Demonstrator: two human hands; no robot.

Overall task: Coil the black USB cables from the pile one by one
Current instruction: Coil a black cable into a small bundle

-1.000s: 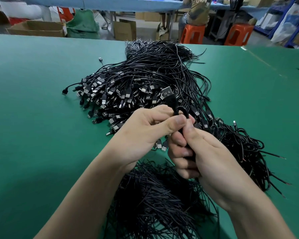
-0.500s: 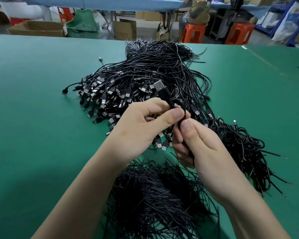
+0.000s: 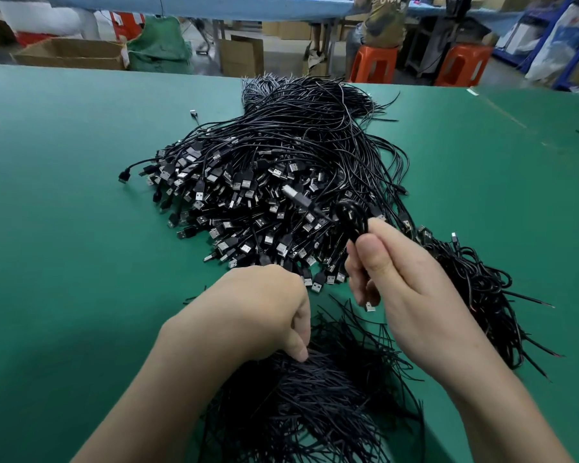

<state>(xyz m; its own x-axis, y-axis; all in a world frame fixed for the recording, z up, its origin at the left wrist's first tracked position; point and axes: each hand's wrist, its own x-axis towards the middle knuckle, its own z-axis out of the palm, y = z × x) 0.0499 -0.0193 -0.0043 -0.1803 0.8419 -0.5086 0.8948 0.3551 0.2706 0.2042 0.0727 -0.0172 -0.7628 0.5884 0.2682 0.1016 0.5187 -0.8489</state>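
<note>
My left grip (image 3: 264,315) and my right grip (image 3: 391,279) are both bare. My arms (image 3: 168,396) are bare too, all the way back from the wrists. They look smooth, and they get wider the farther they are from the wrists. My right thumb is wide and has a short, plain nail, cut round. It has little folds at the knuckle. My left thumb has a short, plain nail too. My fingers (image 3: 358,285) are round at the tips.

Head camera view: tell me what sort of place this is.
Likely a factory or workshop floor: a green work table heaped with black USB cables, cardboard boxes on the floor behind, and orange stools at another bench.
</note>
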